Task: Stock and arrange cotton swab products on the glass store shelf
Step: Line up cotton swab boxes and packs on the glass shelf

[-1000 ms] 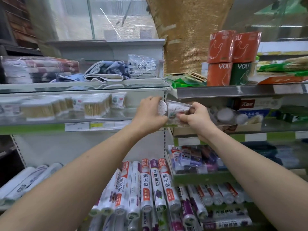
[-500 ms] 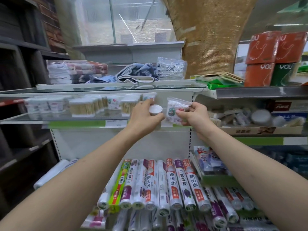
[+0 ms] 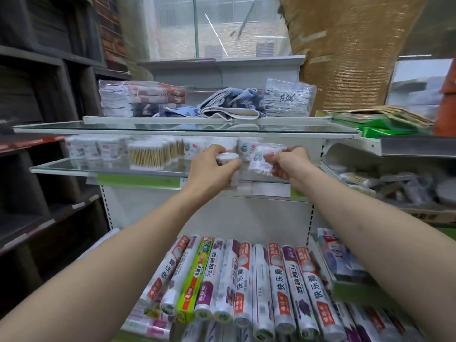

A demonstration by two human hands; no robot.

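Fingers of left hand (image 3: 212, 169) grip a tub (image 3: 227, 159), right hand (image 3: 288, 164) pinches a packet (image 3: 262, 160), before crowded glass shelf (image 3: 111, 169)

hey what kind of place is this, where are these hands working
Most likely a small household-goods shop. A glass shelf carries rows of cotton swab tubs above a price-label strip, and packaged plastic-wrap rolls are displayed in a row below.
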